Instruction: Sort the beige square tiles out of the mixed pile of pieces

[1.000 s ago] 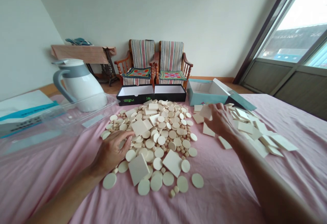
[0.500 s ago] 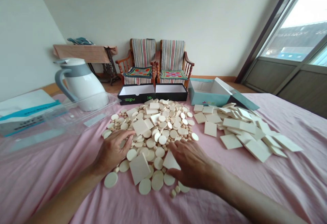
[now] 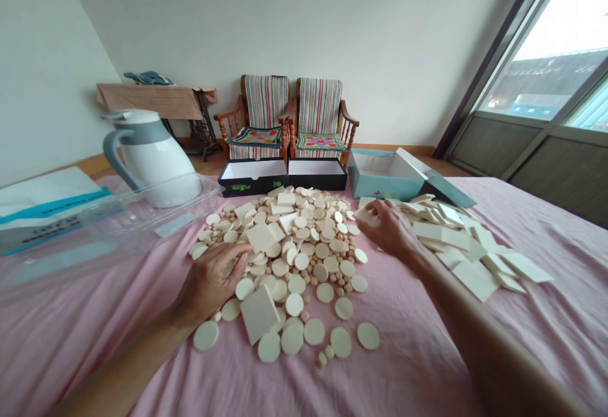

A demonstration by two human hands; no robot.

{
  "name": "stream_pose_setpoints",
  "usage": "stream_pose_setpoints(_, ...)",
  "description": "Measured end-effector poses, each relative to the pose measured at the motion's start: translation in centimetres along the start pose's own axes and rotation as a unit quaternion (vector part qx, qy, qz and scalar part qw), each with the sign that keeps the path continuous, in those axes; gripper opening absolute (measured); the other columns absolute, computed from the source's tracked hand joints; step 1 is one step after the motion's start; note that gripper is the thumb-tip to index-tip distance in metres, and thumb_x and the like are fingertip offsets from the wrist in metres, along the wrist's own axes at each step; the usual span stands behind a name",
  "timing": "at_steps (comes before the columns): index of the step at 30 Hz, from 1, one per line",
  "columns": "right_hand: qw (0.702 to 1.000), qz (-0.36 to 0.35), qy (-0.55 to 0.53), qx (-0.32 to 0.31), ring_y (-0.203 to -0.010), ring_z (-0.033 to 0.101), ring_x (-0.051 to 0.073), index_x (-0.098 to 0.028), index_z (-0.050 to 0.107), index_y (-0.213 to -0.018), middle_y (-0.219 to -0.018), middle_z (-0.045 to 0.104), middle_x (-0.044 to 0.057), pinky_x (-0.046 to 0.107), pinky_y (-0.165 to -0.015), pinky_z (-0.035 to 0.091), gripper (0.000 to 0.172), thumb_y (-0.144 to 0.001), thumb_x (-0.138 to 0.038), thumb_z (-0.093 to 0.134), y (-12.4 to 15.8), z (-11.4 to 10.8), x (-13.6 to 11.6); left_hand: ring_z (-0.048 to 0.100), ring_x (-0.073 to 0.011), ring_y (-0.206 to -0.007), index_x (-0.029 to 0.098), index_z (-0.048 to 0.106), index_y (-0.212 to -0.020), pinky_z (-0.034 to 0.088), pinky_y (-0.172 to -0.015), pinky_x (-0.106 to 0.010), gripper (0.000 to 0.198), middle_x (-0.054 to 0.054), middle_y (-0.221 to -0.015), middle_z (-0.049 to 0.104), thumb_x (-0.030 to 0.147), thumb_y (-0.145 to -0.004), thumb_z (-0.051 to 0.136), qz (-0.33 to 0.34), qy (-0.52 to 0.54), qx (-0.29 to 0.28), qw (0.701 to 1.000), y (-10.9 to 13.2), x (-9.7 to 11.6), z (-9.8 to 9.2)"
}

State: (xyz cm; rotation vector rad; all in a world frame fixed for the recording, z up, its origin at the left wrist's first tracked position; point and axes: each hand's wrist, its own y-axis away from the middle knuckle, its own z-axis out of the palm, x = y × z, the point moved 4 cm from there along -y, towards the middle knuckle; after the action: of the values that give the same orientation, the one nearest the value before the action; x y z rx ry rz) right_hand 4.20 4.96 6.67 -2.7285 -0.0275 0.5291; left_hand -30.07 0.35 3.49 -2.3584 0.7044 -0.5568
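Front tile: leans on discs (image 3: 268,347) at the near side of the heap (image 3: 300,260), right of the left hand (image 3: 213,277) and closer to the person; the left hand is nearer
Long axis: none clear, the front tile (image 3: 259,315) looks square
Left hand: fingers loosely curved at the heap's left edge, thumb apart, nothing seen gripped
Right hand: beyond the heap's right edge, beside the tile pile (image 3: 477,277), fingers bent down over a pale piece; cannot tell whether it is gripped
Heap: between the hands, on the cloth (image 3: 403,366)
Discs, beads: many, overlapping, not countable; two beads (image 3: 325,355) sit apart at the near edge
Pile tiles: stacked askew, exact count hidden
Black boxes (image 3: 251,186): two
Blue box (image 3: 387,184): one
Jug (image 3: 161,166): one
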Motion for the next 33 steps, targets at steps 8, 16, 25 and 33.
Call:
stream_pose_setpoints(8, 0.991, -0.099, -0.021, 0.084, -0.095, 0.057, 0.026, -0.017, 0.061, -0.109, -0.104, 0.062, 0.012, 0.042, -0.084, 0.044, 0.031, -0.085, -0.034, 0.052, 0.5, 0.8, -0.9, 0.066, -0.0174, -0.085, 0.018, 0.065, -0.098, 0.05, -0.079, -0.028, 0.02, -0.005, -0.089, 0.071, 0.022, -0.088, 0.048, -0.014, 0.0, -0.004, 1.0, 0.1, -0.1, 0.3)
stream_pose_setpoints(16, 0.878, -0.403, -0.144, -0.214, -0.106, 0.05, 0.024, -0.017, 0.053, -0.121, -0.113, 0.059, 0.011, 0.041, -0.092, 0.041, 0.047, -0.078, -0.032, 0.064, 8.8, 2.7, -14.5, 0.065, -0.0176, -0.086, 0.018, 0.065, -0.098, 0.049, -0.081, -0.029, 0.02, -0.005, -0.092, 0.071, 0.021, -0.089, 0.048, -0.033, 0.0, -0.011, 0.999, 0.2, 0.1, 0.0)
stream_pose_setpoints(25, 0.875, -0.442, -0.031, -0.196, -0.094, 0.049, 0.025, -0.014, 0.054, -0.109, -0.102, 0.059, 0.011, 0.039, -0.084, 0.039, 0.043, -0.076, -0.038, 0.066, 9.7, 5.1, -17.4, 0.065, -0.0177, -0.087, 0.018, 0.064, -0.098, 0.049, -0.081, -0.029, 0.019, -0.005, -0.093, 0.071, 0.021, -0.089, 0.048, -0.024, 0.002, -0.008, 1.0, 0.2, 0.2, -0.2)
stream_pose_setpoints(33, 0.897, -0.44, 0.011, -0.032, -0.073, 0.046, 0.019, -0.013, 0.059, -0.097, -0.08, 0.058, 0.007, 0.035, -0.07, 0.036, 0.024, -0.093, -0.012, 0.036, 8.2, 3.3, -14.4, 0.066, -0.0181, -0.085, 0.018, 0.066, -0.097, 0.05, -0.079, -0.03, 0.022, -0.006, -0.091, 0.071, 0.025, -0.089, 0.047, -0.027, 0.007, -0.008, 1.0, 0.1, 0.3, -0.3)
